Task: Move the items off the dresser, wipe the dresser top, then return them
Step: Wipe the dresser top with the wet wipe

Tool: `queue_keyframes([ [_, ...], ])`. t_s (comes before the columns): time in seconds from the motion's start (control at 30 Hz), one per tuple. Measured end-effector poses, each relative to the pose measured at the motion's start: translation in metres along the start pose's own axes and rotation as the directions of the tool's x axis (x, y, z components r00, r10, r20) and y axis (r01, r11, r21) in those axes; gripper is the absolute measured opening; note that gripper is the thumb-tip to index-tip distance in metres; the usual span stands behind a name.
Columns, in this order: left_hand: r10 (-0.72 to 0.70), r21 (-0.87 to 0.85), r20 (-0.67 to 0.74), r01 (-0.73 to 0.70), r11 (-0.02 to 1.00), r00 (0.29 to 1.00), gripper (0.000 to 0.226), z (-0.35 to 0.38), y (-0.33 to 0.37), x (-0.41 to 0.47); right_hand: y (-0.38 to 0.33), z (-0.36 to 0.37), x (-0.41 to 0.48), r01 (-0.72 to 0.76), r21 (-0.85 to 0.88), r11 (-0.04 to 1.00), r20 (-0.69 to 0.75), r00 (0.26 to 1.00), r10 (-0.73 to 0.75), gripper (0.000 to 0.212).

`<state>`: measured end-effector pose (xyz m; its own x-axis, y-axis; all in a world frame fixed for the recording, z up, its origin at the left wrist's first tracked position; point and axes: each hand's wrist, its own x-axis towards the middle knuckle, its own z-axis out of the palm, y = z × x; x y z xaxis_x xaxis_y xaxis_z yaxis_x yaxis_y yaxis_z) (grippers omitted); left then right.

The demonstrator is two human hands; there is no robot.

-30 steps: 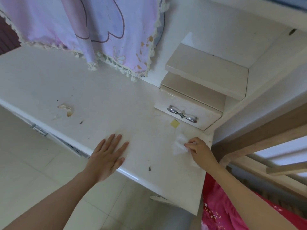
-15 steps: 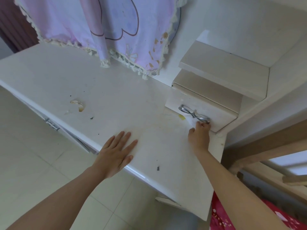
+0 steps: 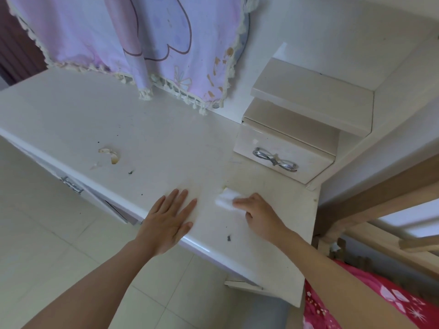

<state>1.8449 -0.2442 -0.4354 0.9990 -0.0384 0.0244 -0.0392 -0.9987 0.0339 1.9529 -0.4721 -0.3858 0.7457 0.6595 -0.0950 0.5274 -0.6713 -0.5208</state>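
Note:
The cream dresser top (image 3: 147,138) runs from the far left to the right front corner. My left hand (image 3: 168,222) lies flat on its front edge, fingers straight and spread. To its right, my right hand (image 3: 257,212) presses a small white tissue (image 3: 225,199) onto the surface, fingers curled over it. A pale peeled scrap (image 3: 110,154) and dark specks (image 3: 228,238) lie on the top. A tiny yellow bit shows at the tissue's far edge.
A small drawer unit (image 3: 282,157) with a bow-shaped metal handle stands at the back right under stepped shelves (image 3: 311,96). A purple fringed cloth (image 3: 133,41) hangs over the back. Lower drawers with a handle (image 3: 71,185) face a tiled floor. A wooden frame (image 3: 380,205) stands at the right.
My right hand went up to the small drawer's front, then swept back down and left with the tissue. The yellow scrap has shifted with it. My left hand stayed flat.

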Motion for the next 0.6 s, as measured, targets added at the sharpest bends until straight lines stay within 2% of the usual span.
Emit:
queue_keyframes([
  [0.1,-0.004,-0.008,0.033,0.005,1.0,0.999,0.056,-0.002,-0.001,0.0,0.005,-0.019,0.003,-0.145,0.161,0.976,-0.214,0.961,0.178,0.048],
  [0.13,-0.01,-0.008,0.043,0.01,1.0,0.999,0.057,-0.002,-0.001,0.0,0.01,-0.026,0.01,-0.191,0.19,0.963,-0.243,0.941,0.234,0.048],
  [0.27,0.006,-0.027,0.086,-0.004,1.0,0.996,0.058,0.0,-0.002,-0.001,0.025,-0.019,0.038,-0.261,0.072,0.963,-0.177,0.947,0.27,0.054],
  [0.37,-0.009,-0.051,0.09,0.013,0.999,0.996,0.066,-0.002,-0.001,0.002,0.014,0.006,0.035,-0.184,-0.029,0.982,-0.139,0.974,0.179,0.061],
  [0.43,0.014,-0.096,0.07,-0.007,0.995,0.997,0.074,-0.002,-0.002,0.005,-0.006,0.025,0.022,-0.075,-0.034,0.997,-0.111,0.991,0.071,0.062],
  [0.5,0.019,-0.25,0.193,0.031,0.968,0.981,0.079,-0.008,-0.006,0.004,-0.03,0.045,0.0,0.049,-0.027,0.998,-0.086,0.995,-0.051,0.063],
  [0.53,0.026,-0.304,0.212,0.04,0.952,0.977,0.081,-0.011,-0.008,0.003,-0.041,0.057,-0.013,0.095,-0.012,0.995,-0.084,0.992,-0.095,0.063],
  [0.6,0.033,-0.325,0.182,0.028,0.945,0.983,0.083,-0.014,-0.019,-0.006,-0.06,0.08,-0.037,0.154,0.02,0.988,-0.093,0.984,-0.152,0.059],
])
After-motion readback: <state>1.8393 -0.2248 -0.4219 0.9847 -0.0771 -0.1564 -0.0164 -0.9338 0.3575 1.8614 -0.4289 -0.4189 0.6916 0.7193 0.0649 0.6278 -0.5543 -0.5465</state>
